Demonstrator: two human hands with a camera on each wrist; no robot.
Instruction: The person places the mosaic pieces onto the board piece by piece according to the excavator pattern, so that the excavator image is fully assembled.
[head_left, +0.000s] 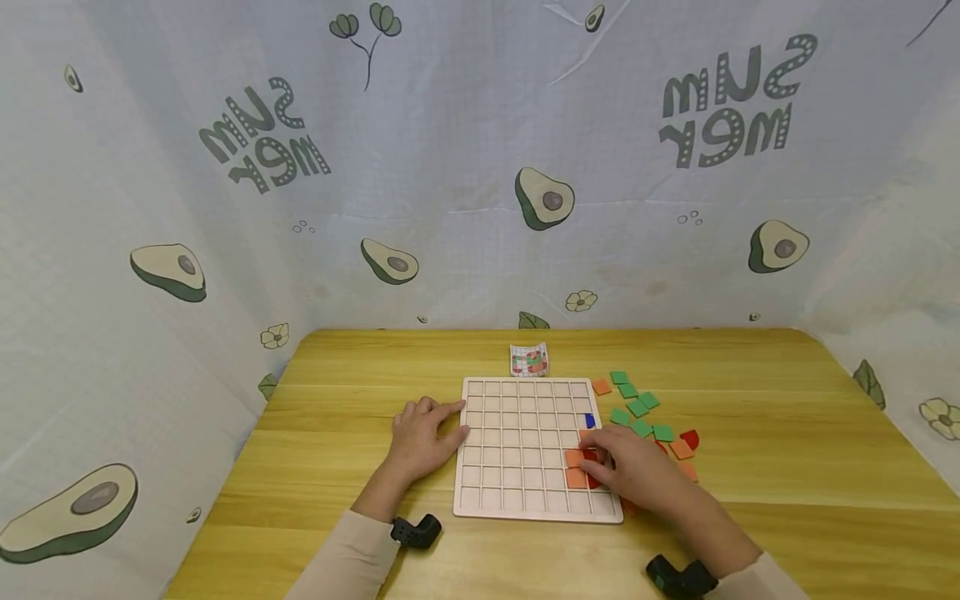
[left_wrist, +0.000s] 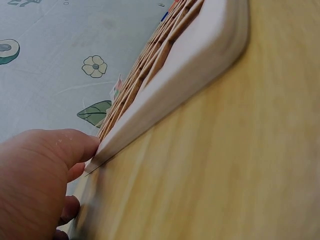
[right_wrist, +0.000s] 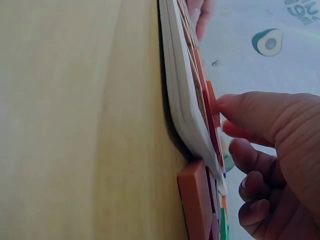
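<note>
A pale wooden grid board (head_left: 510, 457) lies on the table. My left hand (head_left: 422, 437) rests at its left side, thumb and index finger touching the rim; the left wrist view shows the thumb against the board's edge. Over the board's right columns, my right hand (head_left: 637, 467) pinches an orange square tile (right_wrist: 213, 104) between thumb and index finger. Two orange tiles (head_left: 575, 477) sit in cells beside it, next to red pieces (head_left: 593, 482) partly hidden by the fingers. A blue piece (head_left: 589, 421) occupies a cell farther up the right column.
Right of the board, several green square tiles (head_left: 637, 408) lie loose with orange tiles (head_left: 681, 450) and a red rounded piece (head_left: 691, 438). A small patterned card (head_left: 529, 361) stands behind the board. A printed curtain (head_left: 465, 167) hangs behind the wooden table (head_left: 360, 375).
</note>
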